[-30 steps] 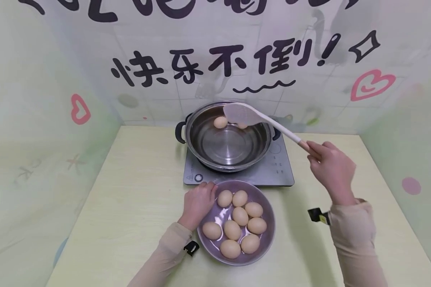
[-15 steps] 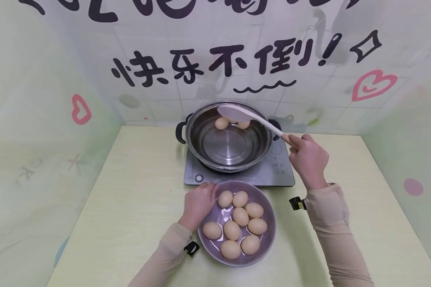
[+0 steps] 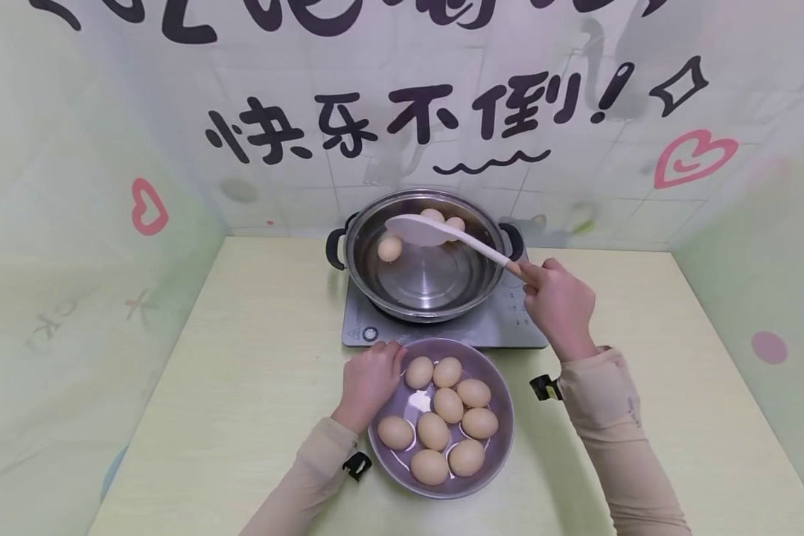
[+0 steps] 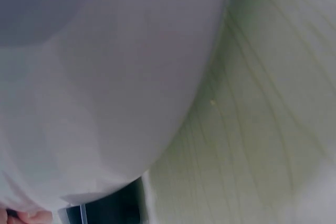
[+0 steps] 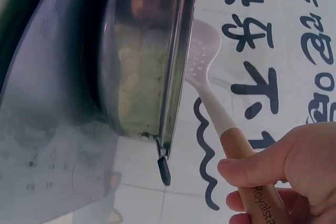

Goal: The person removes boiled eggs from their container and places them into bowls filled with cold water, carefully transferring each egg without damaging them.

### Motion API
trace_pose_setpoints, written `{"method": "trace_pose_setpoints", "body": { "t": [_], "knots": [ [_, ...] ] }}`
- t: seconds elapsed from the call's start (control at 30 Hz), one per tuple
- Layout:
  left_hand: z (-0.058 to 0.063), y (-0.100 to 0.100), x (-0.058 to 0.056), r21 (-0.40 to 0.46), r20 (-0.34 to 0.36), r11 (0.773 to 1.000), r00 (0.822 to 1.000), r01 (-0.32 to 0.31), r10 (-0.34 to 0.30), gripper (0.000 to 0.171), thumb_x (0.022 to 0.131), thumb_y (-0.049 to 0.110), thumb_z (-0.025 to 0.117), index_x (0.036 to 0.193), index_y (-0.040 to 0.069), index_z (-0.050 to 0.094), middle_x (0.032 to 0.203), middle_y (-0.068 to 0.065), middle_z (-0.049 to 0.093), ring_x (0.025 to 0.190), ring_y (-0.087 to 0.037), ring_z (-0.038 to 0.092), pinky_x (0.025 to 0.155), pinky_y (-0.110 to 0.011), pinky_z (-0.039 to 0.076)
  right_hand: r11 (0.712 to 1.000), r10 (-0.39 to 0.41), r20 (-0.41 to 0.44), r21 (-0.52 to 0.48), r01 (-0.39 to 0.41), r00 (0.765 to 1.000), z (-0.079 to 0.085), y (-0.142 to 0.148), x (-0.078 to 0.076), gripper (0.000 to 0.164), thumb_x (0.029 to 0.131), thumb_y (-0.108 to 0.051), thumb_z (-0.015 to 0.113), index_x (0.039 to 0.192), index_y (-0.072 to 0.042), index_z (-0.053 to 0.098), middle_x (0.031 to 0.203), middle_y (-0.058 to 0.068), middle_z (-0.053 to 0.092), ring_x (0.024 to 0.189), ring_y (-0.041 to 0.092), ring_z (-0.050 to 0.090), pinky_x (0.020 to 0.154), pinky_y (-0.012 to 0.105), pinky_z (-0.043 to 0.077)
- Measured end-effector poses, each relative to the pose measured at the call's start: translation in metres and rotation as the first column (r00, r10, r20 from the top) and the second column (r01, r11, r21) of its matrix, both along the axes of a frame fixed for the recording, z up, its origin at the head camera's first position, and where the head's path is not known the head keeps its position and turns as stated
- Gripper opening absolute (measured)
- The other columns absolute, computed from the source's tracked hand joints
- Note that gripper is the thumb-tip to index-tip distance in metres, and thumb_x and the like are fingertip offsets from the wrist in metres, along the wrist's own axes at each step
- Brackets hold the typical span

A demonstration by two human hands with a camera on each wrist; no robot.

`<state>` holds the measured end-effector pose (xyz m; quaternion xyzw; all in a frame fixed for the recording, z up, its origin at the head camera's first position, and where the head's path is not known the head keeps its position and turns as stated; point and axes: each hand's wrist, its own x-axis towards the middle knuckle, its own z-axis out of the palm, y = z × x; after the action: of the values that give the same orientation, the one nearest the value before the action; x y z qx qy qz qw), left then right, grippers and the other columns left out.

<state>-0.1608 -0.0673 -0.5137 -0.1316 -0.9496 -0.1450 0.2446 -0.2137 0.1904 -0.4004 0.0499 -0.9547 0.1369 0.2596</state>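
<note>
In the head view my right hand [image 3: 563, 307] grips the wooden handle of a white slotted spoon [image 3: 477, 246]. The spoon's head reaches over the inside of a steel pot [image 3: 425, 301], with one egg [image 3: 390, 249] beside its left edge. Two further eggs sit at the pot's far side, partly behind the spoon. Small holes in the spoon head [image 5: 206, 43] show in the right wrist view, partly hidden by the pot's rim. My left hand [image 3: 370, 380] holds the upper left rim of a purple-grey bowl [image 3: 442, 487] with several eggs in it.
Under the pot is a grey induction cooker [image 3: 522, 327] on a pale wooden table [image 3: 254, 357]. Black handles [image 3: 336, 248] stick out at the pot's sides. A printed backdrop [image 3: 295, 201] stands close behind the pot and along both sides.
My right hand has moved left and slightly forward, then lower, bringing the spoon down over the pot. One egg has shifted left and nearer in the pot. My left hand stays on the bowl.
</note>
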Motion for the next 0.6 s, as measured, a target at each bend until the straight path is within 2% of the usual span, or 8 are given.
{"method": "trace_pose_setpoints", "body": {
  "t": [0.3,0.6],
  "knots": [
    [0.001,0.001,0.001,0.007,0.007,1.000,1.000,0.003,-0.003,0.020,0.087,0.026,0.059,0.073,0.011,0.060,0.060,-0.004,0.055,0.042,-0.025,0.052,0.036,-0.036,0.037,0.997,0.069,-0.021,0.024,-0.069,0.997,-0.001,-0.008,0.008,0.037,0.071,0.003,0.058,0.098,-0.019,0.072,0.062,0.004,0.047,0.039,0.020,0.036,0.035,0.033,0.024],
    [0.001,0.000,0.001,0.010,0.013,1.000,1.000,0.002,-0.002,0.020,0.087,0.026,0.059,0.072,0.012,0.059,0.060,-0.004,0.055,0.043,-0.026,0.052,0.036,-0.035,0.037,0.991,0.129,-0.063,0.038,-0.127,0.990,-0.002,-0.016,0.023,0.036,0.069,0.003,0.060,0.094,-0.019,0.073,0.059,0.001,0.044,0.037,0.016,0.031,0.034,0.032,0.023]
  ]
}}
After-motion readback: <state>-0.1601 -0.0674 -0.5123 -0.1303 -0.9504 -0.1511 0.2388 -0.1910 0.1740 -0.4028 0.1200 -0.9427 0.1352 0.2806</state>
